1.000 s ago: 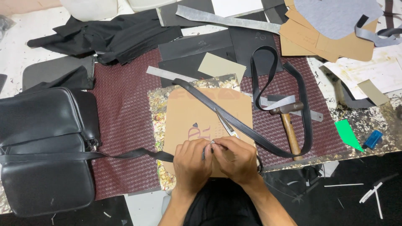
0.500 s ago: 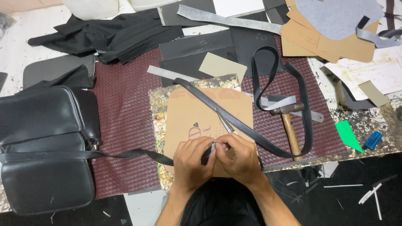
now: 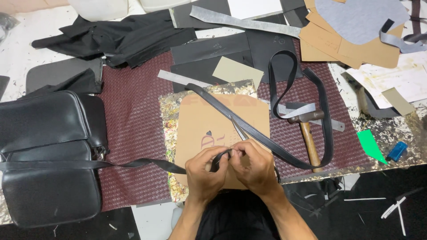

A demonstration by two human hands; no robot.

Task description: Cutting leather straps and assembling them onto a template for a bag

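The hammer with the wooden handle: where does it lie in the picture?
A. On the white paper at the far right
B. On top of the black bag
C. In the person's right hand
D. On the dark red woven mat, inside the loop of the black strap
D: the hammer lies on the dark red woven mat, ringed by the loop of the black strap, apart from both hands.

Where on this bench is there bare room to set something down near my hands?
The maroon woven mat lies bare between the black bag and the tan card. A smaller bare strip sits right of the hammer, inside the black strap loop. The back edge is crowded with leather and card pieces.
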